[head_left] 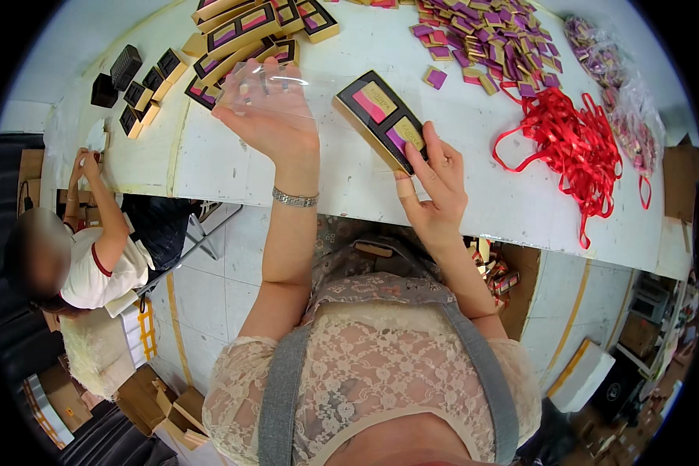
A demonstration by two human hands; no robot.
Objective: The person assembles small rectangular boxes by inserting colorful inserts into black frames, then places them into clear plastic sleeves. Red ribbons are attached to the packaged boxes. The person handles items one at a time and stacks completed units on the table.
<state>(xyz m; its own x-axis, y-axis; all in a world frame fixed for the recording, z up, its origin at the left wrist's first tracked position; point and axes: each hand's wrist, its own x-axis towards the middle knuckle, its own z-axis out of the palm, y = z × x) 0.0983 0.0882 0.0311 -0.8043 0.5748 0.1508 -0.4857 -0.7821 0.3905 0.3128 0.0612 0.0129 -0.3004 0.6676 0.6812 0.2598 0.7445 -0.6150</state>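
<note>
In my right hand [435,186] is a gold-sided box [379,113], gripped at its near end and tilted. Its black insert has two windows holding small gold, pink and purple pieces. My left hand [268,109] is palm up, fingers extended, with a clear plastic sleeve [330,97] lying across the palm and fingers. The sleeve reaches toward the box; whether they touch, I cannot tell. Behind my left fingers is a pile of similar filled boxes [245,29].
Gold boxes with black inserts [154,81] and black trays [126,68] stand at left. Far right hold purple, pink and gold pieces [489,35], a red ribbon heap [563,147] and plastic bags [606,70]. A seated person [105,264] works at left; cartons [159,400] lie on the floor.
</note>
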